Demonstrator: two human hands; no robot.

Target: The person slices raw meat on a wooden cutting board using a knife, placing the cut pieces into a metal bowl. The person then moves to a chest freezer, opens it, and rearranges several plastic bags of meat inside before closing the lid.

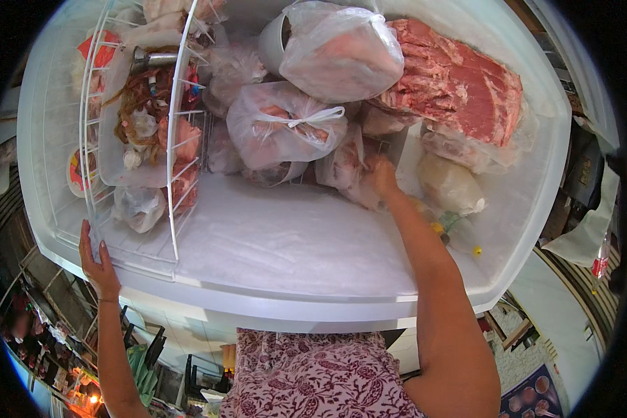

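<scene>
My right hand (380,177) reaches down into a white chest freezer (313,296). Its fingers are bent closed at the edge of a clear plastic bag of meat (341,166), partly hiding that edge. Close behind sits a knotted plastic bag (285,129) with pale meat inside. To the right of the hand lies a pale wrapped bundle (451,184). My left hand (99,270) rests on the freezer's front left rim, fingers stretched and apart, holding nothing.
A white wire basket (174,139) hangs at the left, with a tray of mixed bits and meat. A large bagged bundle (345,52) and a big slab of raw red ribs (460,76) fill the far side. Frost coats the near wall.
</scene>
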